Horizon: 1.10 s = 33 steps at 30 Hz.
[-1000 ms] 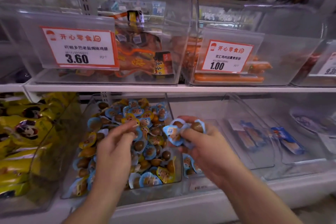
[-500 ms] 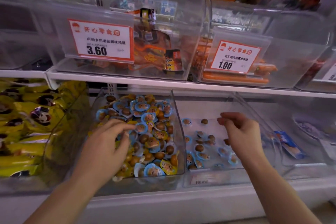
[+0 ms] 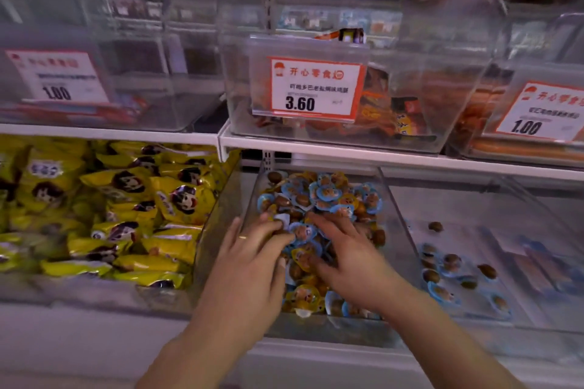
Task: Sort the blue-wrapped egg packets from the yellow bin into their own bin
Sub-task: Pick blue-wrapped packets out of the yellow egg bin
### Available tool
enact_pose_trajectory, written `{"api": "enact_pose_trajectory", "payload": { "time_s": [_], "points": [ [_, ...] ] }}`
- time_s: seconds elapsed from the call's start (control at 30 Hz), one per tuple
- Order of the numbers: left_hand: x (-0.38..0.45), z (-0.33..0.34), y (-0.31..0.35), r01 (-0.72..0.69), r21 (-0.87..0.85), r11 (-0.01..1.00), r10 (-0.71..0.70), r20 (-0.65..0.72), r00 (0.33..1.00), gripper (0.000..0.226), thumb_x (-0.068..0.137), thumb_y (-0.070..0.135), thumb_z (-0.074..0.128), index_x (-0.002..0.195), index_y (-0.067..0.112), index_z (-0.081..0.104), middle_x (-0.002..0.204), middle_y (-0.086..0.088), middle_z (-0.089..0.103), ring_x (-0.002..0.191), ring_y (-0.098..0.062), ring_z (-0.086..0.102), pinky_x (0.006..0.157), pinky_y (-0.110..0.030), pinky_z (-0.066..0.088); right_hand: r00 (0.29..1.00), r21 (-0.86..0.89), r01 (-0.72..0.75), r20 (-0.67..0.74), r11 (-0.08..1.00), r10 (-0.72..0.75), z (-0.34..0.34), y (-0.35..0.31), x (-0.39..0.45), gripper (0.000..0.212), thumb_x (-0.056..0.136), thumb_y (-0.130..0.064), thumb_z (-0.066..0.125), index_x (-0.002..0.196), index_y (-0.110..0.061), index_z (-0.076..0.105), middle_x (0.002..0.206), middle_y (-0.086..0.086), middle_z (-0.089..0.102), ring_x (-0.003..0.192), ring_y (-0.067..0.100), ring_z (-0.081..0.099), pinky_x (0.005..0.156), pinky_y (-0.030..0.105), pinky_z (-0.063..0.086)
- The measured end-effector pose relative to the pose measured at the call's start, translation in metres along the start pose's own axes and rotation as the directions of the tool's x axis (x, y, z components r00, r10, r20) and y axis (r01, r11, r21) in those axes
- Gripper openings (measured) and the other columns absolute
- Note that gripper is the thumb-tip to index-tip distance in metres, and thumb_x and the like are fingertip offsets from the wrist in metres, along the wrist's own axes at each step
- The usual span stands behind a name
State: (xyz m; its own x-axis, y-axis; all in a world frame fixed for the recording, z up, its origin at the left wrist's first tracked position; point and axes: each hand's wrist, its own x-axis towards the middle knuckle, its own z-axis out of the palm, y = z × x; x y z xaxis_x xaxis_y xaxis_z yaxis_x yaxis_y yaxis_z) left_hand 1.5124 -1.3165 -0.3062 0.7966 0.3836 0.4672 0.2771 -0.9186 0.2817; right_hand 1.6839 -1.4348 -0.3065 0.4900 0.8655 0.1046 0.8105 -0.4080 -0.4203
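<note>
A clear bin (image 3: 398,232) on the lower shelf holds a heap of mixed egg packets, blue-wrapped (image 3: 327,192) and yellow-wrapped (image 3: 306,299). Both of my hands are inside it. My left hand (image 3: 252,257) lies on the pile's left side, its fingers stretched toward a blue packet (image 3: 301,231). My right hand (image 3: 349,257) rests on the pile with fingers spread, covering the packets beneath. Whether either hand pinches a packet is not visible. The clear bin to the right (image 3: 467,221) holds several blue-wrapped egg packets (image 3: 441,292) lying loose on its floor.
Yellow snack bags (image 3: 126,199) fill the bin to the left. The upper shelf (image 3: 347,151) overhangs the bins and carries clear bins with price tags 3.60 (image 3: 314,88) and 1.00 (image 3: 537,110). Flat blue packs (image 3: 537,259) lie further right.
My right hand dropped its blue packets into the right bin, then came back left into the mixed bin. My left hand stayed in the pile. The view has swung left.
</note>
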Motion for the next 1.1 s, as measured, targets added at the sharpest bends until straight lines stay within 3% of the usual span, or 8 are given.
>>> {"api": "enact_pose_trajectory", "payload": {
  "time_s": [0.1, 0.2, 0.3, 0.43, 0.53, 0.73, 0.93, 1.1],
  "points": [
    [0.013, 0.002, -0.007, -0.045, 0.101, 0.994, 0.032, 0.131, 0.991, 0.041, 0.089, 0.032, 0.051, 0.129, 0.029, 0.061, 0.136, 0.008, 0.056, 0.132, -0.019, 0.05, 0.114, -0.05, 0.03, 0.996, -0.042, 0.027, 0.087, 0.999, -0.023, 0.005, -0.004, 0.013, 0.065, 0.091, -0.046, 0.05, 0.153, -0.045, 0.03, 0.159, -0.008, 0.025, 0.149, 0.026, 0.013, 0.122, 0.043, 0.02],
    [0.017, 0.005, -0.013, -0.061, 0.14, 0.988, 0.038, 0.165, 0.985, 0.042, 0.085, 0.037, 0.055, 0.126, 0.029, 0.062, 0.135, 0.007, 0.057, 0.116, -0.019, 0.06, 0.101, -0.043, 0.044, 0.987, -0.111, 0.069, 0.151, 0.991, -0.051, 0.005, -0.009, 0.018, 0.067, 0.082, -0.046, 0.036, 0.15, -0.045, 0.036, 0.156, -0.01, 0.031, 0.143, 0.024, 0.023, 0.119, 0.042, 0.026],
    [0.019, 0.008, -0.016, -0.047, 0.129, 0.99, 0.026, 0.158, 0.987, 0.048, 0.086, 0.041, 0.056, 0.133, 0.029, 0.055, 0.145, 0.006, 0.049, 0.117, -0.02, 0.06, 0.098, -0.041, 0.045, 0.986, -0.093, 0.047, 0.167, 0.995, -0.031, -0.003, -0.004, 0.019, 0.067, 0.08, -0.043, 0.044, 0.146, -0.04, 0.044, 0.148, -0.007, 0.042, 0.138, 0.022, 0.035, 0.117, 0.039, 0.03],
    [0.022, 0.011, -0.014, -0.079, 0.162, 0.984, 0.046, 0.199, 0.979, 0.06, 0.089, 0.036, 0.046, 0.148, 0.032, 0.036, 0.155, 0.009, 0.038, 0.141, -0.019, 0.034, 0.1, -0.041, 0.034, 0.997, -0.018, -0.049, 0.055, 0.999, 0.05, -0.015, 0.012, 0.014, 0.04, 0.083, -0.037, 0.076, 0.121, -0.034, 0.063, 0.121, -0.006, 0.053, 0.11, 0.014, 0.058, 0.092, 0.021, 0.046],
    [0.026, 0.013, -0.012, -0.085, 0.223, 0.971, 0.03, 0.241, 0.97, 0.064, 0.086, 0.029, 0.053, 0.147, 0.033, 0.035, 0.155, 0.005, 0.034, 0.14, -0.024, 0.027, 0.097, -0.044, 0.029, 0.993, 0.085, -0.092, -0.062, 0.992, 0.097, -0.015, 0.018, 0.008, 0.018, 0.086, -0.026, 0.076, 0.099, -0.031, 0.065, 0.106, -0.005, 0.058, 0.088, 0.001, 0.058, 0.072, 0.003, 0.04],
    [0.029, 0.013, -0.005, 0.0, 0.305, 0.952, -0.069, 0.218, 0.974, 0.05, 0.086, 0.032, 0.061, 0.135, 0.034, 0.05, 0.142, 0.005, 0.042, 0.127, -0.027, 0.035, 0.094, -0.044, 0.029, 0.952, 0.189, -0.119, -0.258, 0.975, 0.166, -0.012, 0.016, -0.002, 0.016, 0.096, -0.018, 0.062, 0.108, -0.027, 0.07, 0.102, -0.009, 0.062, 0.08, 0.005, 0.059, 0.06, 0.009, 0.038],
    [0.032, 0.01, -0.005, 0.002, 0.289, 0.957, -0.075, 0.241, 0.968, 0.034, 0.086, 0.037, 0.058, 0.12, 0.038, 0.06, 0.14, 0.014, 0.051, 0.123, -0.02, 0.049, 0.091, -0.04, 0.033, 0.884, 0.75, -0.165, -0.175, 0.64, 0.434, -0.026, 0.014, -0.007, 0.023, 0.093, -0.019, 0.068, 0.113, -0.03, 0.072, 0.095, -0.005, 0.074, 0.076, 0.001, 0.07, 0.061, 0.013, 0.05],
    [0.035, 0.008, -0.004, 0.034, 0.261, 0.965, -0.087, 0.194, 0.977, 0.021, 0.088, 0.05, 0.058, 0.105, 0.039, 0.062, 0.116, 0.016, 0.061, 0.11, -0.014, 0.057, 0.087, -0.037, 0.034, 0.909, 0.872, -0.169, -0.042, 0.46, 0.415, -0.021, 0.004, -0.015, 0.021, 0.094, -0.008, 0.065, 0.099, -0.025, 0.075, 0.08, 0.005, 0.072, 0.062, 0.014, 0.064, 0.055, 0.026, 0.051]
  ]
}}
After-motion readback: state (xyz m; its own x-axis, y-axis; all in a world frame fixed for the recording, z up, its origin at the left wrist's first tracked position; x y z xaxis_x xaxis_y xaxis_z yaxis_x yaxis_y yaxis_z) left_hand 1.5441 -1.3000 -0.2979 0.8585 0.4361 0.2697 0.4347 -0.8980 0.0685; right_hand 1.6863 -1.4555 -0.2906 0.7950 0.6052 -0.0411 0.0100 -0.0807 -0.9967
